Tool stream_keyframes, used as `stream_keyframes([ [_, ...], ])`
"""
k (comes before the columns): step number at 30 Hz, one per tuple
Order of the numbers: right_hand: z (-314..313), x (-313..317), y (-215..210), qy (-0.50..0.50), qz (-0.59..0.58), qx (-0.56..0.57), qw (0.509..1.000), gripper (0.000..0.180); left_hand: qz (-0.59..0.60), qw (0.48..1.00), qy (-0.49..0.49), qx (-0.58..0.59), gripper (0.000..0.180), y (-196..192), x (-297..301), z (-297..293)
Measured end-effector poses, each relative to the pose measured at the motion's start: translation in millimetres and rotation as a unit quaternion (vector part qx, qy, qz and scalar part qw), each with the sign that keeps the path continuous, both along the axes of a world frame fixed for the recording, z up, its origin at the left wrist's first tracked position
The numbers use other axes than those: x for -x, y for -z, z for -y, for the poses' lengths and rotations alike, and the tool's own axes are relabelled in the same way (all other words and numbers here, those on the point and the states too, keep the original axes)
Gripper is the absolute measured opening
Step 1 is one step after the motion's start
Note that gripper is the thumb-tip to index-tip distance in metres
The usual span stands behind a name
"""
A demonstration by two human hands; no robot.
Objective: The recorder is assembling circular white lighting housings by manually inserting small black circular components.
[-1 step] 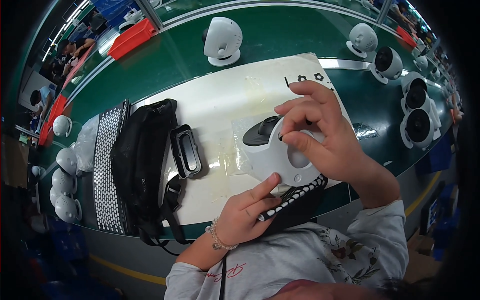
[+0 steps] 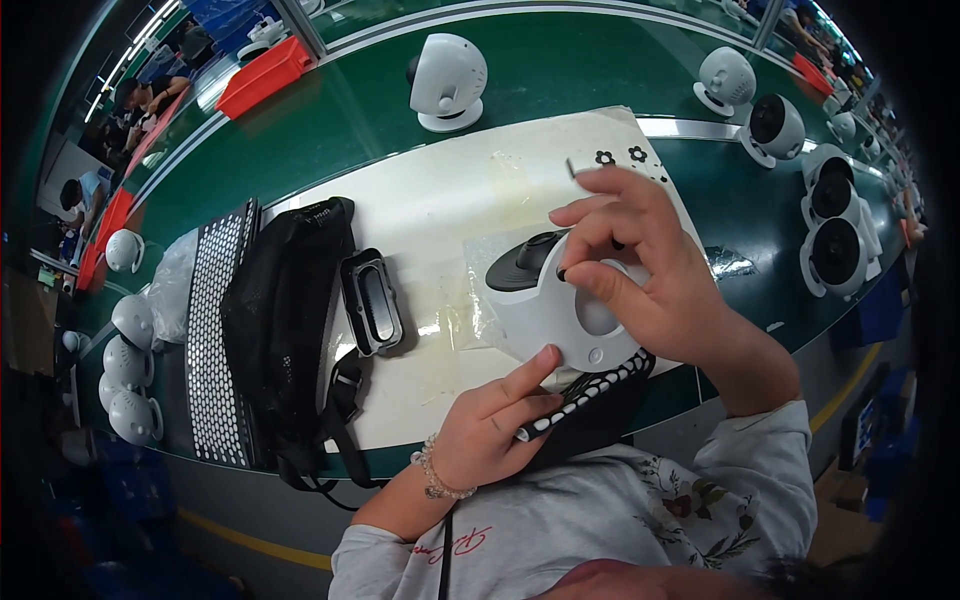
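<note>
A black mesh bag (image 2: 285,330) and a black clip (image 2: 372,303) are seen left of the hands on a white mat (image 2: 440,200). The left hand (image 2: 490,425) is curled beneath a white shell (image 2: 560,315), its fingertips pressed to the lower edge. The shell is held just above the mat, between both hands. The right hand (image 2: 640,275) is laid over its top, thumb and forefinger pinched on its face. White camera units (image 2: 830,225) are lined up well right of the hands.
</note>
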State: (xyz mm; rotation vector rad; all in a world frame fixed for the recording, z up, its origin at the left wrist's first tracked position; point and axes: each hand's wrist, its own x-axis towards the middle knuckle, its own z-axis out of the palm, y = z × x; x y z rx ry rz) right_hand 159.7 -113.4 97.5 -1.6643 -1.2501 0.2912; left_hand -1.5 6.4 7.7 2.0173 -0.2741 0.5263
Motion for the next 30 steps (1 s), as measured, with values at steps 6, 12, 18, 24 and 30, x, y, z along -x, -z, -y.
stream_keyframes([
  [6,20,13,-4,0.02,0.308,0.042,0.95,0.035,-0.011,1.0,0.005,0.01,0.034,1,3,-1],
  [12,41,15,24,0.068,0.17,-0.045,0.982,0.017,0.01,1.0,0.007,0.013,0.033,1,-1,-1],
  [18,38,31,22,0.044,0.158,0.063,0.984,0.008,0.022,1.0,0.001,-0.007,0.031,2,-3,-1],
  [24,40,33,33,0.048,0.032,-0.047,0.997,0.007,0.015,1.0,-0.006,-0.013,0.028,-1,-2,1],
  [30,39,35,34,0.072,0.125,-0.013,0.989,0.006,0.024,1.0,-0.01,-0.007,0.028,2,-3,1],
])
